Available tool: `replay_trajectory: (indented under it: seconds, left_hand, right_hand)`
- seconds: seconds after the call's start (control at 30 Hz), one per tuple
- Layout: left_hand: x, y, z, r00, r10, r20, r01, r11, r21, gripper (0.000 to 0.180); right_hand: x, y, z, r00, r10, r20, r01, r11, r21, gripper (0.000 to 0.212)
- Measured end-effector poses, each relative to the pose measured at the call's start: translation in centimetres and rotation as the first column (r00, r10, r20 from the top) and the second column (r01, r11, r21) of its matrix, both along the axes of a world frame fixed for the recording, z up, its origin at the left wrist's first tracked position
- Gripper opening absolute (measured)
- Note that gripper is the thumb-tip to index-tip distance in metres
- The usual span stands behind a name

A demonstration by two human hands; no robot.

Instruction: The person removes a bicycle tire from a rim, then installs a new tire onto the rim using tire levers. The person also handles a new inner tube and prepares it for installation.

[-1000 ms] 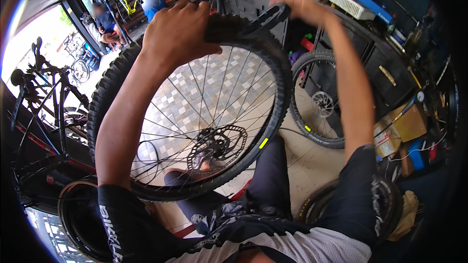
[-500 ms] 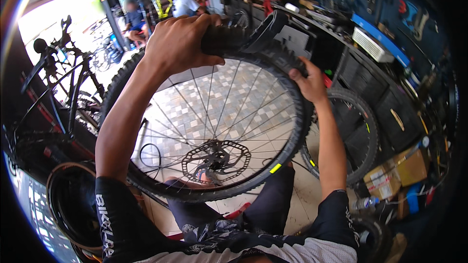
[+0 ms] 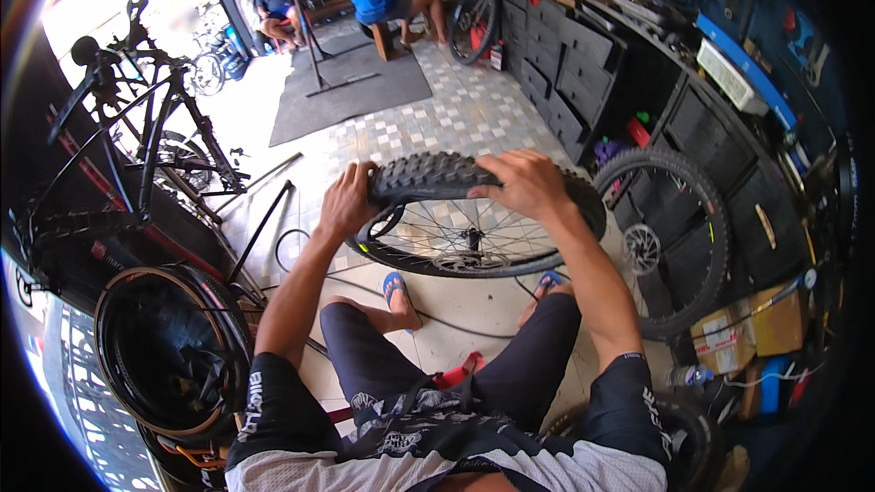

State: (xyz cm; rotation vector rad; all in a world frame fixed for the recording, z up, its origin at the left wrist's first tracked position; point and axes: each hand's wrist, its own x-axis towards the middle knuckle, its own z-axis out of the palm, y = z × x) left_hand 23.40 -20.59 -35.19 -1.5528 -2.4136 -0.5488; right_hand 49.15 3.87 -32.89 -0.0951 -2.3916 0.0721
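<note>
A bicycle wheel (image 3: pixel 470 239) with a black knobby tyre (image 3: pixel 428 169) is held in front of my knees, tilted so that the tread faces up and away. My left hand (image 3: pixel 349 202) is wrapped round the tyre's left side. On its upper side, right of the middle, my right hand (image 3: pixel 529 184) grips the tyre with the thumb toward me. Near the left hand, the tyre's edge stands apart from the rim, leaving a gap. Spokes, the hub and a brake disc show below the tyre.
Another wheel (image 3: pixel 720 219) leans against black drawers (image 3: pixel 583 68) at the right. A bicycle frame (image 3: pixel 150 137) stands at the left, above stacked rims and tyres (image 3: pixel 114 310). Cardboard boxes (image 3: pixel 775 314) lie at lower right. Two people sit at the back near a grey mat (image 3: pixel 365 96).
The wheel has come down and tipped flatter, away from my chest. Both hands have moved down with it, and my right hand now lies over the upper tread.
</note>
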Motion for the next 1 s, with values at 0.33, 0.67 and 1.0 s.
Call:
replay_trajectory:
  seconds: [0.33,0.67,1.0]
  left_hand:
    - [-8.0,3.3,-9.6,0.826,-0.145,0.545,0.312,0.923,-0.226,0.058]
    - [1.0,11.0,-11.1,0.922,-0.25,0.295,0.304,0.94,-0.155,0.094]
    - [1.1,15.5,-13.5,0.893,-0.244,0.378,0.35,0.905,-0.243,0.073]
  right_hand:
    - [-4.5,0.8,-14.5,0.901,-0.011,0.433,0.089,0.983,-0.161,0.066]
    - [-5.2,4.9,-13.3,0.851,0.033,0.524,0.172,0.925,-0.338,0.067]
    - [-3.1,5.8,-16.2,0.917,-0.144,0.372,0.256,0.928,-0.269,0.058]
